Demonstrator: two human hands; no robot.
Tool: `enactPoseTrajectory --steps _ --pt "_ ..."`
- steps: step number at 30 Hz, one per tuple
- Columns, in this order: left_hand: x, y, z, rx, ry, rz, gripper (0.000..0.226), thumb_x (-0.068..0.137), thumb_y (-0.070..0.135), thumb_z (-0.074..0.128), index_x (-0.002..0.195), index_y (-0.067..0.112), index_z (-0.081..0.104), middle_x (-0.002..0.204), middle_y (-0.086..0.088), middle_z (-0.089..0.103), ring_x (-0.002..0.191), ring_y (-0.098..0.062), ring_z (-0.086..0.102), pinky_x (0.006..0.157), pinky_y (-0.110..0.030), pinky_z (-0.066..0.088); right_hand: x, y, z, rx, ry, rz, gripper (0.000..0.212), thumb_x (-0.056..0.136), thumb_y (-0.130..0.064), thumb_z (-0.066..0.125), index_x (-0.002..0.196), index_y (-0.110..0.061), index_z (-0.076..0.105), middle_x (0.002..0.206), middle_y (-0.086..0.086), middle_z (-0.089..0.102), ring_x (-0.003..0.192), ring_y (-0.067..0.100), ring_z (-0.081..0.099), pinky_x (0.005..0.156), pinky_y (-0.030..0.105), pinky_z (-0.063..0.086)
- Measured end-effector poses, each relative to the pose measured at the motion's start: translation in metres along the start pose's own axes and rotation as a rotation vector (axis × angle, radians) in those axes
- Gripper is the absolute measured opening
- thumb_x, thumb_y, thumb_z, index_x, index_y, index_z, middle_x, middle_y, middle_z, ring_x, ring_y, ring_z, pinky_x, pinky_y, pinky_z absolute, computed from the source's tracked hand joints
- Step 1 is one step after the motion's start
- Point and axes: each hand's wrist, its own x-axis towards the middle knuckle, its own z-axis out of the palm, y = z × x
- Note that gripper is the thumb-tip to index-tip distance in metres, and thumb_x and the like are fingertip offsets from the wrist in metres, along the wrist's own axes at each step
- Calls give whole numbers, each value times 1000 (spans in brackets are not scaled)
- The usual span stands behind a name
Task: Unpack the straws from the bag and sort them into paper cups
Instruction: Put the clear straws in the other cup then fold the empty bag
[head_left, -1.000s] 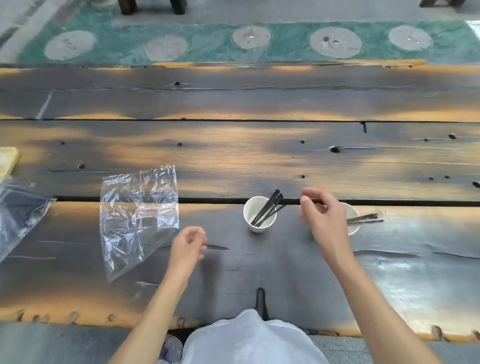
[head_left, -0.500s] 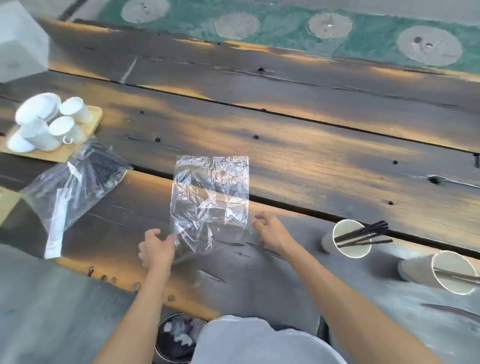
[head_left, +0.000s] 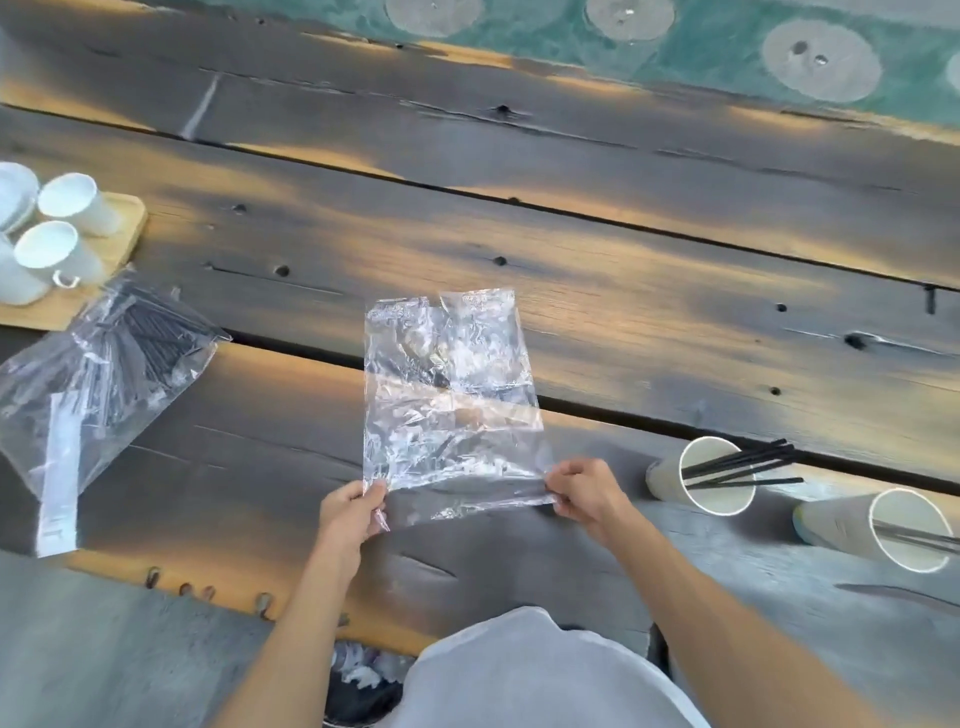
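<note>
light: soft, dim daylight | glare: clear bag (head_left: 449, 395) | blur: mild motion smear | edges: wide-angle bending

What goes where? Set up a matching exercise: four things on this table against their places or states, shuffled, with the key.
Things:
1. empty clear bag
2. bag of black straws
3. nearer paper cup
4. wooden tray

Places or states:
A. at the left edge, bearing white cups
B. pinched at its near edge by the left hand and right hand
C. to the right, with black straws sticking out
D. lying on the table left of the hands, just in front of the tray

Pairs: 1-B, 2-D, 3-C, 4-A
</note>
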Motion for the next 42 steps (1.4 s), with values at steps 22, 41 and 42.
enactPoseTrajectory --steps 22,41,42 --pt "19 81 53 1283 131 290 27 88 41 69 81 15 69 88 -5 72 85 -28 66 77 -36 51 55 -12 -38 -222 311 -74 27 92 2 47 113 1 62 92 23 68 73 31 64 70 42 57" --pt "68 136 96 194 -190 230 21 89 2 71 108 11 67 104 -11 72 77 -16 77 66 -19 58 65 -78 -51 233 214 -220 13 92 8 57 94 -3 63 73 7 61 54 13 58 51 24 45" --pt "67 135 93 141 -208 242 16 92 11 71 108 11 68 104 -11 73 80 -16 77 68 -20 59 61 -79 -53 246 206 -259 14 90 9 56 91 -3 64 74 8 61 58 14 59 54 24 47"
